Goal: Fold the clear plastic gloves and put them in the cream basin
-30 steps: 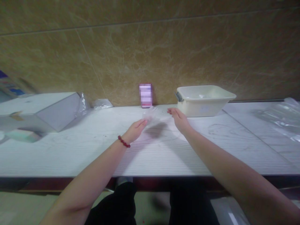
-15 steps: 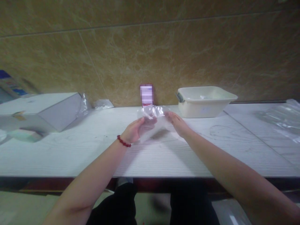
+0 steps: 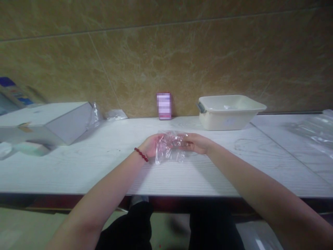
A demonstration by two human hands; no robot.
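Note:
Between my hands, a little above the white wood-grain table, is a crinkled clear plastic bag. My left hand, with a red bead bracelet at its wrist, is closed on the bag's left side, its fingers showing partly through the film. From the right, my right hand grips the other side with its fingers bent. Glare on the plastic blurs the fingertips, and I cannot make out anything inside the bag.
A phone leans upright against the tiled wall. To its right stands a cream plastic bin with a grey handle. A white box and some plastic wrap lie left; more clear plastic lies far right.
Both hands have come lower and nearer to me with the bag. The bag was spread flatter and now looks crumpled. The phone's lower edge is uncovered.

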